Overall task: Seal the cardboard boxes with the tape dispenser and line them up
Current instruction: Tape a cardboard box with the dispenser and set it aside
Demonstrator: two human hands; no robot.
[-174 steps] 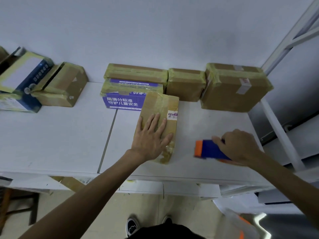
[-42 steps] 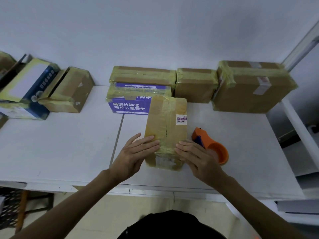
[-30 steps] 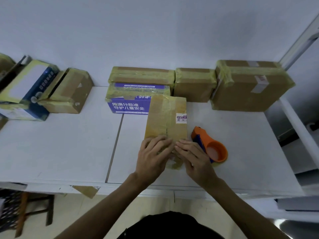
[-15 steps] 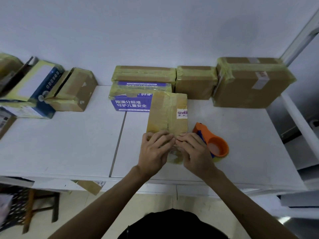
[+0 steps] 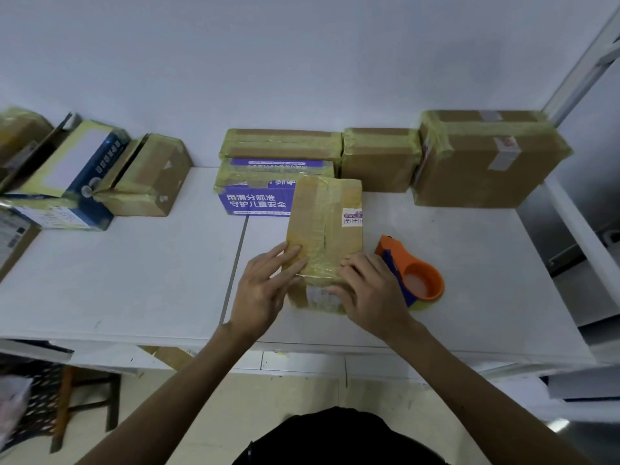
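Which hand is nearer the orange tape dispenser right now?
Right. The right hand rests on the right edge of the narrow box, just beside the tape dispenser; the left hand presses its left edge, the box lying between.

Both bare forearms reach in from the near side and converge, the left hand [image 5: 261,293] flat with straight fingers, the right hand [image 5: 369,293] palm-down just beside it, fingers loosely bent.
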